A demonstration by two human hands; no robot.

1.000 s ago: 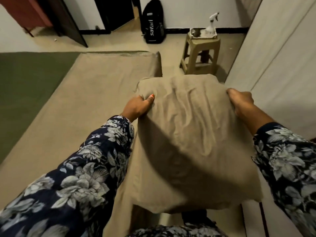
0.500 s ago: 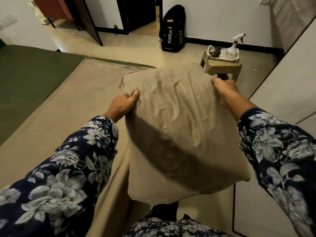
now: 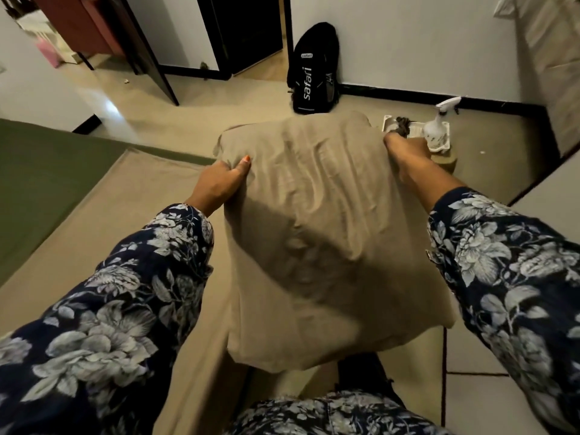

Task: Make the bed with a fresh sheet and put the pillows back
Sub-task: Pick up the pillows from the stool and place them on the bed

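- The left hand [image 3: 224,180] and right hand [image 3: 405,153] each grasp a far corner of the pillow [image 3: 317,233], held between them above the sheet [image 3: 103,221]
- Just beyond the right hand, the spray bottle [image 3: 437,127] could probably be knocked by a swing

White walls [image 3: 408,42] with a black skirting are seen above a glossy beige floor [image 3: 219,95]. A black backpack [image 3: 314,70] is leaned against the wall beside 1 dark doorway [image 3: 248,26].

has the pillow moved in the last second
Yes. The pillow has gone forward: its far edge now hides most of the stool that earlier showed beyond it.
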